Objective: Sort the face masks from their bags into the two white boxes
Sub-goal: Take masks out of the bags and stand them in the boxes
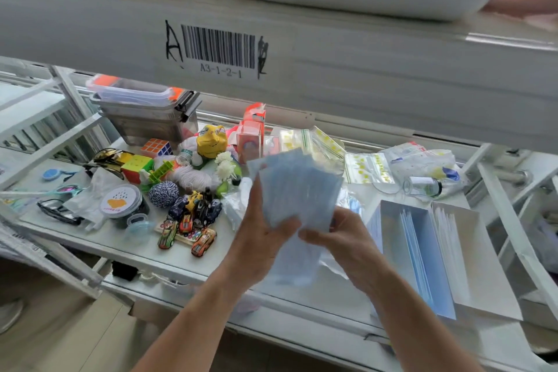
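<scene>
A fanned stack of light blue face masks (297, 187) stands upright above the shelf, held at its lower edge. My left hand (259, 238) grips the stack from the left, thumb across its front. My right hand (341, 238) pinches the stack's lower right corner. A clear plastic bag (299, 266) hangs below the masks between my hands. To the right lie the two white boxes: the left box (389, 220) holds blue masks standing on edge, the right box (471, 238) holds white masks.
The white shelf (169, 254) carries toy cars (187, 226), puzzle cubes (137, 167), twine balls (163, 194), glasses (57, 211), a round tub (120, 202) and a metal bin (145, 118) on the left. Zip bags (368, 170) and a small bottle (422, 186) lie behind the boxes. An upper shelf beam (332, 63) overhangs.
</scene>
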Demonstrator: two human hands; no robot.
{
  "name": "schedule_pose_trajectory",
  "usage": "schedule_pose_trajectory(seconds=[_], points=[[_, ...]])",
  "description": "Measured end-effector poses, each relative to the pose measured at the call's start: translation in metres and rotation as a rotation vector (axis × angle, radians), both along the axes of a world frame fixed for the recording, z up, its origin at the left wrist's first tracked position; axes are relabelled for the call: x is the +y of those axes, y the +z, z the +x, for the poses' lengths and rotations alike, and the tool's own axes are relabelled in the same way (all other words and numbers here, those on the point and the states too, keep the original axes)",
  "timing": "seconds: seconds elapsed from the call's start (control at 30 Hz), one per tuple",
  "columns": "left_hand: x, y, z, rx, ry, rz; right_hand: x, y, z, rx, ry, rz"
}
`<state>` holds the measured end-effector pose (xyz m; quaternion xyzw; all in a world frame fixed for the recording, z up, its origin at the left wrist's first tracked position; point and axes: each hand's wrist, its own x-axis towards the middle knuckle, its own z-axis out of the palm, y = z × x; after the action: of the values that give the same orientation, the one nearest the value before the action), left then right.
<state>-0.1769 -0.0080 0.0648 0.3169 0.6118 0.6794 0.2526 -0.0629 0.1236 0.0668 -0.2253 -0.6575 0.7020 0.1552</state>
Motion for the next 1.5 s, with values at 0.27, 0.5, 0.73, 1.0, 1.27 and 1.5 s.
schedule_pose_trajectory(seconds=[0.27, 0.5, 0.73, 1.0, 1.27, 1.5], points=[[-0.006, -0.031, 0.043, 0.138, 0.112, -0.016, -0.033, -0.035, 0.046, 0.046, -0.392, 0.304], [0.000, -0.073, 0.059, -0.108, 0.120, -0.081, -0.041, -0.078, 0.034, -0.048, -0.399, 0.184], [0.003, -0.068, 0.063, -0.177, 0.195, -0.047, -0.040, -0.086, 0.043, -0.009, -0.406, 0.107], [0.014, -0.050, 0.075, -0.327, 0.209, 0.145, -0.052, -0.058, 0.045, -0.035, -0.373, 0.425], [0.064, 0.005, 0.095, -0.227, -0.155, -0.171, 0.043, 0.056, 0.117, -0.375, -0.424, 0.594], [0.071, -0.035, 0.134, 0.895, -0.387, -0.586, 0.105, 0.070, 0.123, -0.885, -0.173, 0.659]])
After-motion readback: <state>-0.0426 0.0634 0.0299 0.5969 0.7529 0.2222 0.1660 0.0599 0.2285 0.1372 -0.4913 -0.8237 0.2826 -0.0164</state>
